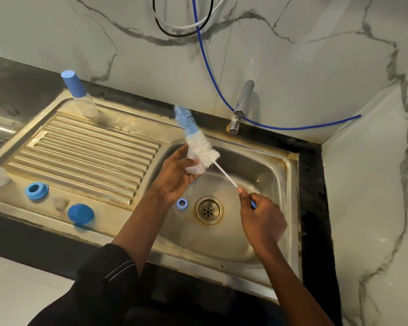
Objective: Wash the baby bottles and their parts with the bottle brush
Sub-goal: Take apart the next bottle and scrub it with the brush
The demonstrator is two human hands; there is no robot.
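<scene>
No legible text, brand, number or sign on the blue-capped clear plastic bottle (79, 95) or the stainless steel sink (290, 184).

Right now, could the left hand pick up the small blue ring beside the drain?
Probably not yet. The ring lies uncovered in the sink close to that wrist, but the left hand is full: it grips a bottle. The right hand holds the brush.

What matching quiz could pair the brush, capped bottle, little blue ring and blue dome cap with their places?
1 bottle brush
2 capped bottle
3 small blue ring
4 dome cap

A in the basin beside the drain
B upright at the back of the drainboard
C handle held by the right hand
D at the drainboard's front edge

Pairs: 1-C, 2-B, 3-A, 4-D
</scene>
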